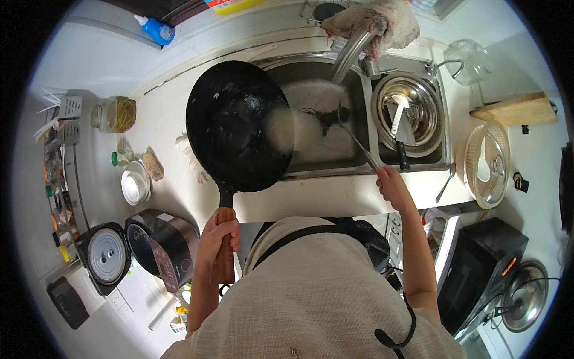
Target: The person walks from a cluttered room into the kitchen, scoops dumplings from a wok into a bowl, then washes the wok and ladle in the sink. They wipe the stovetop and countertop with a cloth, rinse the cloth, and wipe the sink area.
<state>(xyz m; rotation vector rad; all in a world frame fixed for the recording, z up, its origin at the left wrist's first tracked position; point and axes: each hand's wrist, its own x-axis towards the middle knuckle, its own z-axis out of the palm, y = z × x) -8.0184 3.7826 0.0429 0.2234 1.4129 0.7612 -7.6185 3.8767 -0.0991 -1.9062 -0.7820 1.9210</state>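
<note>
My left hand (223, 233) grips the wooden handle (225, 251) of a black wok (240, 130). The wok overlaps the left side of the large steel sink basin (323, 89), and its dark inside faces me with a few pale specks and wet shine. In my right hand (394, 188) is a long-handled metal utensil (358, 146), held by the end of its handle. Its far end reaches over the basin, right of the wok and apart from it; the head's shape is unclear. A pale blurred patch lies across the wok's right rim.
A steel faucet (352, 54) draped with a cloth (397, 27) hangs over the basin. The smaller basin holds steel bowls (426, 89) and a black-handled knife (402, 157). A fork (445, 184) lies on the right counter. A rice cooker (179, 238) with raised lid stands left.
</note>
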